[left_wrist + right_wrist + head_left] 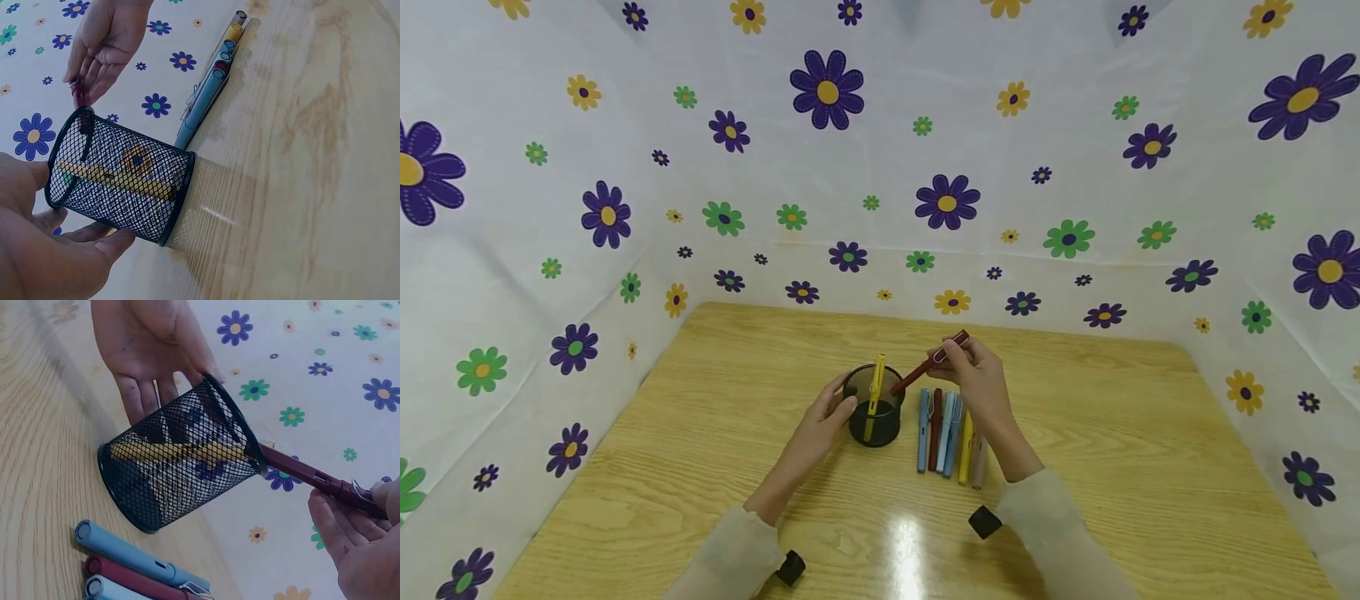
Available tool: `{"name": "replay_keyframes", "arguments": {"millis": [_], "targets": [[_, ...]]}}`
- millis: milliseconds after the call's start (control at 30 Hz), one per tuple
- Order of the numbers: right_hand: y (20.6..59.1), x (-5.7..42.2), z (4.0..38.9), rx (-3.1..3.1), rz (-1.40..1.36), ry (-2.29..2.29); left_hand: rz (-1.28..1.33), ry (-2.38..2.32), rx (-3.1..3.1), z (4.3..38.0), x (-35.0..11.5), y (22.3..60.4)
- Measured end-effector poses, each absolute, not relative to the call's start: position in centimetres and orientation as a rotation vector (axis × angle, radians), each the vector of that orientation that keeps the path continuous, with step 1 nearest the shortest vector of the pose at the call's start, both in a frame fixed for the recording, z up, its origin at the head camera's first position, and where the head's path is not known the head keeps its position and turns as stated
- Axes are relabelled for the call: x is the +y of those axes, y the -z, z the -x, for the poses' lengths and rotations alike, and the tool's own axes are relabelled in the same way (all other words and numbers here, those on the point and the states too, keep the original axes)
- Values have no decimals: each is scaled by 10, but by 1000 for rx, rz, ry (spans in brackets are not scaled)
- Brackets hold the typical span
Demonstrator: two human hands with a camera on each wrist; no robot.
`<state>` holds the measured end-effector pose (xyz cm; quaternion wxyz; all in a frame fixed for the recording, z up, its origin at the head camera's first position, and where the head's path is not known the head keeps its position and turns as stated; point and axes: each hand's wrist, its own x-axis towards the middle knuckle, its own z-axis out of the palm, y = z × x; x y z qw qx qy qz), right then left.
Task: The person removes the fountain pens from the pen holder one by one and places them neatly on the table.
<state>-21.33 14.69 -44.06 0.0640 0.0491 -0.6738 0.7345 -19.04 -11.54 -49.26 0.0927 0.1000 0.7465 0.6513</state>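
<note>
A black mesh pen cup [886, 429] stands upright on the table, holding a yellow pen [877, 383] that rises above its rim. My left hand [820, 421] grips the cup from its left side, thumb near the rim and fingers behind the mesh. My right hand [981, 379] pinches a dark red pen [917, 372] near its clip end. That pen slants down to the left, its lower end just inside the cup's rim. In the right wrist view, the dark red pen [300, 469] overlaps the rim, and the yellow pen [150, 452] shows through the mesh.
Right of the cup, several pens lie side by side on the wooden table [700, 433]: a blue pen [923, 433], a dark red pen [936, 429], light blue ones, a yellow pen [966, 450] and a greyish one [978, 462]. A flower-patterned sheet [880, 167] surrounds the table's back and sides.
</note>
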Motion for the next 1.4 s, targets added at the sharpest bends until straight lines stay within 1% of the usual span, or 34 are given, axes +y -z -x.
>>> {"name": "replay_keyframes", "arguments": {"millis": [300, 900, 1200, 1400], "targets": [[435, 168, 207, -2003, -142, -2231, -316, -1942, 2204, 191, -117, 491], [442, 225, 192, -2391, -167, -2017, -322, -1928, 2206, 193, -117, 494], [444, 251, 182, -2544, -104, -1902, -321, -1938, 2198, 192, -116, 492], [445, 259, 180, -2570, -68, -1887, -315, -1938, 2199, 192, -116, 492]]}}
